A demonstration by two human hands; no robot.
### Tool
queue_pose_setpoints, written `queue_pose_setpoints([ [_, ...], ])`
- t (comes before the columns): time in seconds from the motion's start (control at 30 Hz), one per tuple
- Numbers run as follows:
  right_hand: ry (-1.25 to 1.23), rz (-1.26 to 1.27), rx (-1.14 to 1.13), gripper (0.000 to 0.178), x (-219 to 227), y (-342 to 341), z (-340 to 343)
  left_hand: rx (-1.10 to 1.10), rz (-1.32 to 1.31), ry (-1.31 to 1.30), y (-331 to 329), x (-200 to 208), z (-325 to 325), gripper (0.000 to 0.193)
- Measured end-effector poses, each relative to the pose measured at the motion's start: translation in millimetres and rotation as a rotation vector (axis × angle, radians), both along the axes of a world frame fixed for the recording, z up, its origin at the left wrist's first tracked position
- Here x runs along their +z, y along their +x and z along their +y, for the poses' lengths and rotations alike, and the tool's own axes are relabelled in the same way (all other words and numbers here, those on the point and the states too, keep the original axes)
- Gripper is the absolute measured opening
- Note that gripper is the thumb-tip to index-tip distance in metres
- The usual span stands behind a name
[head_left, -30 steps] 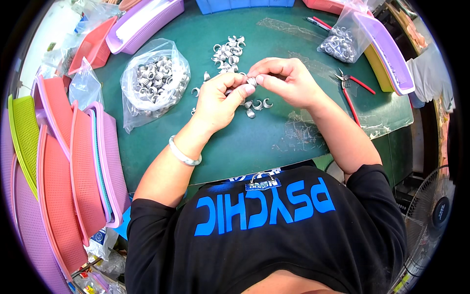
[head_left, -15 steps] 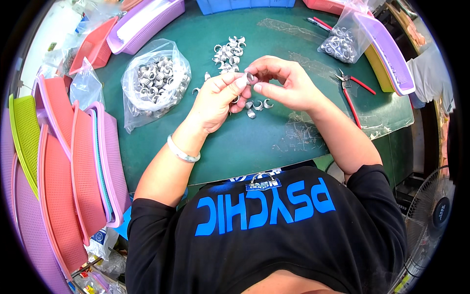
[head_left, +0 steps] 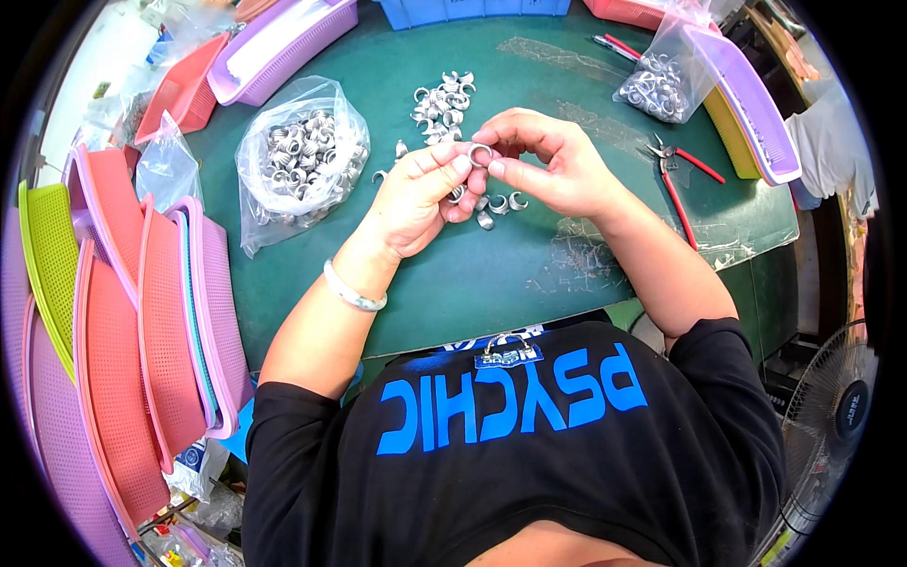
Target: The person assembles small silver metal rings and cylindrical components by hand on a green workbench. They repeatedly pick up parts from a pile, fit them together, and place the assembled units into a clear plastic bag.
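Observation:
Between both hands, above the table, is a silver open ring point(head_left: 480, 154). My left hand point(head_left: 416, 189) pinches it between thumb and index finger, and a second silver ring point(head_left: 456, 194) shows under that hand's curled fingers. My right hand point(head_left: 553, 165) closes on the ring's other side with thumb and fingertips. Just below the fingers lie a few loose rings point(head_left: 499, 203) on the green table. Beyond the hands is a scattered pile of similar rings point(head_left: 444, 106). To the left, a clear plastic bag point(head_left: 260, 213) stands opened, filled with more of them.
Red-handled pliers point(head_left: 673, 175) lie at the right, with a clear bag of rings point(head_left: 657, 90) beyond them. Purple baskets point(head_left: 746, 104) edge the table's right side. Stacked plastic baskets point(head_left: 165, 331) crowd the left. A blue crate point(head_left: 472, 9) sits at the far edge; a fan point(head_left: 831, 406) stands lower right.
The ring between my fingertips has turned, so its round opening now shows. Both hands stay in nearly the same place.

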State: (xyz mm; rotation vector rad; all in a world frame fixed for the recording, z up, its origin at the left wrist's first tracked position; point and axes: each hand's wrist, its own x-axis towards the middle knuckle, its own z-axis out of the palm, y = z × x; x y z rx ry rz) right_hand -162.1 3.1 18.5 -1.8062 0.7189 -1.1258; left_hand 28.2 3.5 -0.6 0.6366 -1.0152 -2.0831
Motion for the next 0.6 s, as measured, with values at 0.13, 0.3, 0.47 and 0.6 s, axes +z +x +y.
queue_pose_setpoints([
  [0.13,0.056,-0.018,0.014,0.017,-2,0,0,-0.008,0.033,-0.010,-2,-2,0,0.016],
  [0.3,0.088,0.049,0.006,0.015,-1,-2,1,0.011,-0.046,-0.023,-4,1,3,0.015],
  [0.47,0.000,0.066,-0.090,0.011,2,-8,-4,0.063,-0.237,-0.140,-7,8,7,0.020],
  [0.6,-0.054,0.090,-0.334,0.011,40,-45,-17,0.123,-0.198,-0.126,-6,11,4,0.019],
])
